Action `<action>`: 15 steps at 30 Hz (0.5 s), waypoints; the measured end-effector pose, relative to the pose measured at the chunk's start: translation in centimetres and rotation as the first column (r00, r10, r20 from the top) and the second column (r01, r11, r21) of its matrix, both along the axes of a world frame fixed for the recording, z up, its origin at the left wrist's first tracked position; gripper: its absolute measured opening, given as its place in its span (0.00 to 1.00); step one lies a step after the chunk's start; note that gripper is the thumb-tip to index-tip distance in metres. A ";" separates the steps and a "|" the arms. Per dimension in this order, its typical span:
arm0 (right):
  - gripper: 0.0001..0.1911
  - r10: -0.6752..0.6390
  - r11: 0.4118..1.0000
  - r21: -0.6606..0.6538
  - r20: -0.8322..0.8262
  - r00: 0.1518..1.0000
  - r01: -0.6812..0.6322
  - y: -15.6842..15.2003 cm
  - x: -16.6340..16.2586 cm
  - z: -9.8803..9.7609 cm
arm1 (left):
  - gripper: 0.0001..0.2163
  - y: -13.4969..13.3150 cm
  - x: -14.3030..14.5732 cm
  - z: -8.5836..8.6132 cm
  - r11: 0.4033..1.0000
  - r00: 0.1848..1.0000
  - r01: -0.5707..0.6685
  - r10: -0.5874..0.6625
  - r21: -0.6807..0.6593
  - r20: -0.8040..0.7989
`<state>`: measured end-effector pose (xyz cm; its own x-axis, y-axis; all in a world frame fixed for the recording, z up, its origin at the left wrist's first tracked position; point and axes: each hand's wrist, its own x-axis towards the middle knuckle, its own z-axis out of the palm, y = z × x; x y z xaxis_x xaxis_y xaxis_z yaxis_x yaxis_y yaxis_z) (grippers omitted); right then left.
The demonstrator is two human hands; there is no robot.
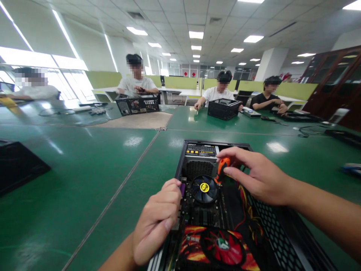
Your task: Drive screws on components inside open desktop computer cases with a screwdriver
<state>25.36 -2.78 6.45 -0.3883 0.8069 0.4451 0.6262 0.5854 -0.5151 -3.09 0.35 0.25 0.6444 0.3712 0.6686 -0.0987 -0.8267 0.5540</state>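
An open black computer case (pixel 282 229) lies on the green table in front of me. My right hand (pixel 254 173) grips an orange and black screwdriver (pixel 223 168), its handle tilted and its lower end beside the round CPU fan (pixel 204 188) with a yellow centre label. The screwdriver's tip is hidden. My left hand (pixel 159 218) is closed over the case's left edge, fingers curled around it. Nearest me inside the case is a graphics card (pixel 194 244) with a red fan and flame print. The power supply (pixel 200 165) sits at the far end, and coloured cables run along the right.
Across the green table (pixel 113 165), several people sit at work. Two have black computer cases (pixel 138 104) before them. A black panel or case part (pixel 19 167) lies at the left. A blue and white object (pixel 351 168) rests at the right edge, with cables (pixel 307 130) beyond it.
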 end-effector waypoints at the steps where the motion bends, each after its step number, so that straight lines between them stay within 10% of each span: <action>1: 0.16 -0.004 1.000 0.017 -0.020 1.000 0.005 0.2 -0.6 0.4 | 0.18 0.0 0.0 0.0 1.000 1.000 -0.002 0.002 0.004 0.003; 15: 0.15 0.097 0.995 0.026 0.006 0.995 -0.098 1.8 -4.5 -0.2 | 0.19 -0.2 0.0 -0.2 1.000 1.000 -0.022 0.022 0.006 0.005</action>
<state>20.83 -0.98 6.20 -0.4669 0.7533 0.4633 0.5680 0.6569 -0.4958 -3.12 0.14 0.04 0.6330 0.3812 0.6737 -0.0829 -0.8319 0.5486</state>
